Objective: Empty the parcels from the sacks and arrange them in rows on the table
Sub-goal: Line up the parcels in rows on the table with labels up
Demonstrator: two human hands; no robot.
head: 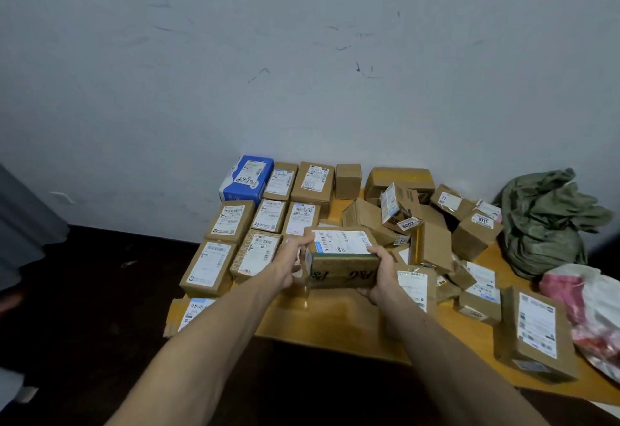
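Observation:
A brown cardboard parcel (340,258) with a white label on top and green tape on its front hangs above the wooden table (335,318). My left hand (288,264) grips its left end and my right hand (380,274) grips its right end. To the left, labelled brown parcels (231,221) lie in neat rows, with a blue package (246,179) at the back. To the right, several parcels (432,224) lie in a loose heap. A crumpled green sack (547,221) sits at the table's far right.
A white and pink bag (590,308) lies at the right edge beside a large labelled parcel (536,331). A flat parcel (191,315) overhangs the table's front left corner. The grey wall stands right behind the table. Dark floor lies to the left.

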